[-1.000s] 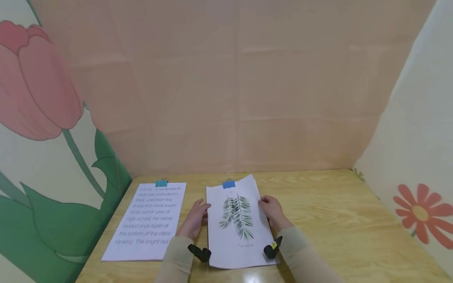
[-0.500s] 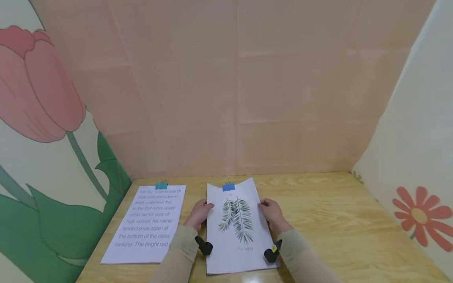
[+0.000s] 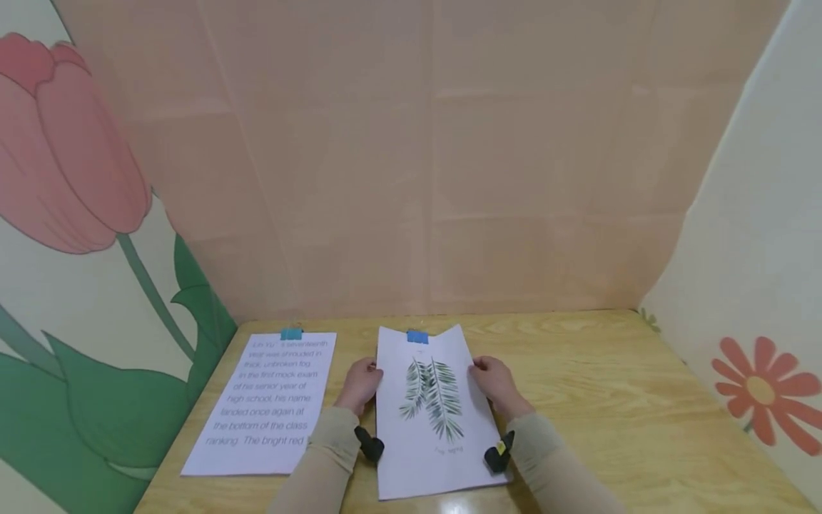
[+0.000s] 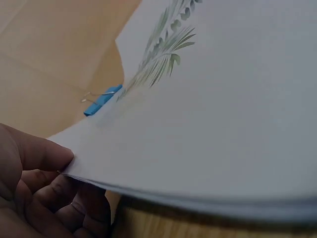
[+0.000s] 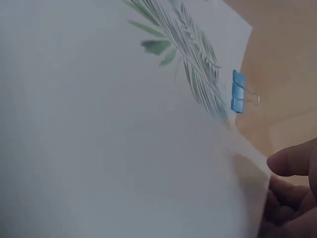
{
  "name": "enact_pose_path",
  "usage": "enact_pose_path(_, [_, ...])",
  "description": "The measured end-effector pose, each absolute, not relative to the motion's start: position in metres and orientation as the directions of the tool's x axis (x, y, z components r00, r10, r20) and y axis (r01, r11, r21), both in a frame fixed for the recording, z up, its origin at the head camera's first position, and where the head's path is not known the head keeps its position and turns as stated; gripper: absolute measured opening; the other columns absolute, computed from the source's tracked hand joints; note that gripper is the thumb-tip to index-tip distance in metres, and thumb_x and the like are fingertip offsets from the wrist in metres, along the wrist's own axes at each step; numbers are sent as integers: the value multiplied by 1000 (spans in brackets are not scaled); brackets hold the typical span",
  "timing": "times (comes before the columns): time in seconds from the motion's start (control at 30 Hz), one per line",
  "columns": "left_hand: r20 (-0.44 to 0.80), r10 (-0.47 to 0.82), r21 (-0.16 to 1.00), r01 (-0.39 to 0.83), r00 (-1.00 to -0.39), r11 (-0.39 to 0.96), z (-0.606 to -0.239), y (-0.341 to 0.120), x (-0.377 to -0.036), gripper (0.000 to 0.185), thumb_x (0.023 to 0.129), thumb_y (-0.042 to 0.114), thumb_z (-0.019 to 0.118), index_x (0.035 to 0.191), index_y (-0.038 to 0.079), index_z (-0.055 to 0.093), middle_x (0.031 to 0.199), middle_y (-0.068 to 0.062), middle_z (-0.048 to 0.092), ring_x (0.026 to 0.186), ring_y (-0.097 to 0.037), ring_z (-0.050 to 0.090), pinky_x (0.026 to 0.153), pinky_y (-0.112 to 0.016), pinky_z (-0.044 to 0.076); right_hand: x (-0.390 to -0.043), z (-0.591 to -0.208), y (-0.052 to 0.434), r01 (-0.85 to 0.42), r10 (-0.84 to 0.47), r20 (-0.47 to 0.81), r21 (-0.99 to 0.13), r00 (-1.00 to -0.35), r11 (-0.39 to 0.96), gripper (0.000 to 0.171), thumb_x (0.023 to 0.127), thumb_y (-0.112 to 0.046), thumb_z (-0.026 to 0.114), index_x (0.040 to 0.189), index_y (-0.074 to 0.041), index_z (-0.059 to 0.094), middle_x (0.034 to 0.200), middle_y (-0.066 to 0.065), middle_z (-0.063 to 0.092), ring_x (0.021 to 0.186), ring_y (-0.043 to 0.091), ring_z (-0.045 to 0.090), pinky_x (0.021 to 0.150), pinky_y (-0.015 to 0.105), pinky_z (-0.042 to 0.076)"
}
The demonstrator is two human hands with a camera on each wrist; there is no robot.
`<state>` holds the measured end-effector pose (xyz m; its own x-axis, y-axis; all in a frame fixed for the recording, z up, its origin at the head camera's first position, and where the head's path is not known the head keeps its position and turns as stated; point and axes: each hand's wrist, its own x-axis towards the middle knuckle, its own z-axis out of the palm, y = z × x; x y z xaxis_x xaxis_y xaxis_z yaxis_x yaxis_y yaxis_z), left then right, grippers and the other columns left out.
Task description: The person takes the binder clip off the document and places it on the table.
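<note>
A clipped stack of white paper [image 3: 411,457] with a green palm-leaf picture [image 3: 432,400] is in the middle of the head view. A blue binder clip [image 3: 417,337] holds its far edge, and both far corners curve upward. My left hand [image 3: 359,385] pinches the stack's left edge; in the left wrist view the thumb [image 4: 54,156] lies on top with curled fingers beneath. On the opposite edge, my right hand [image 3: 496,385] pinches the paper between thumb and fingers. The right wrist view shows the right thumb [image 5: 287,161] at the edge, beyond the blue clip [image 5: 237,91].
To the left lies another paper stack [image 3: 257,457] with large printed text, under a teal binder clip [image 3: 292,334]. Both stacks are on a wood-grain table [image 3: 610,428]. A pinkish-brown backdrop [image 3: 424,178] rises behind, with flower-painted panels at both sides.
My left hand has closed from loosely touching the edge to pinching it. The stack's far left corner has risen, so the paper now bows between both hands. The right hand keeps its grip.
</note>
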<state>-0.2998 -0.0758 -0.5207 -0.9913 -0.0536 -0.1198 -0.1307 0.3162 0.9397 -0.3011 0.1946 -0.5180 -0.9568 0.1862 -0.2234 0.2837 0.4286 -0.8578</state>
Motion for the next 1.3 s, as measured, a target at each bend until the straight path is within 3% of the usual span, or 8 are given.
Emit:
enact_pose_path(0.1, [-140,-52,936,-150,-989,317,-520,-75,-301,17,97,1,56,110,-4,66,96,-12,64,84,-22,60,73,-32,51,-305,-515,197,275,171,-219,-838,-961,472,41,104,-12,55,138,10,53,135,30,56,121,41,55,103,56,46])
enact_pose_path(0.2, [-160,-56,930,-170,-986,327,-519,-75,-300,16,98,2,58,111,-3,65,101,-13,65,90,-25,61,79,-37,52,-309,-512,199,228,143,-179,-809,-973,541,45,103,-15,56,141,9,51,140,31,53,127,45,53,105,57,45])
enact_pose_path(0.4, [-155,-54,935,-164,-986,315,-517,-75,-295,20,99,4,59,117,-2,65,117,-17,67,104,-28,63,92,-44,53,-316,-501,194,-26,-35,1,-706,-999,708,44,100,-15,60,136,10,57,135,32,58,127,49,54,105,59,43])
enact_pose_path(0.73, [-71,4,976,-68,-997,207,-518,-74,-291,6,100,2,59,103,-2,62,98,-10,69,83,-20,61,72,-30,50,-332,-467,176,-147,-112,95,-648,-989,748,47,105,-17,55,144,9,51,145,33,50,137,49,44,112,61,35])
enact_pose_path(1.07, [-20,17,990,-18,-1000,137,-519,-72,-290,6,99,-2,59,94,1,60,88,-10,66,76,-17,57,68,-29,48,-345,-453,173,-266,-149,231,-644,-961,718,56,103,-15,56,149,12,41,150,35,43,140,51,39,116,60,30])
enact_pose_path(1.3, [-13,31,992,-9,-999,125,-524,-69,-288,4,99,-1,58,96,-1,60,83,-6,64,72,-16,56,66,-29,47,-347,-445,171,-269,-182,199,-643,-963,717,60,105,-19,54,153,10,35,156,32,37,144,49,34,118,59,26])
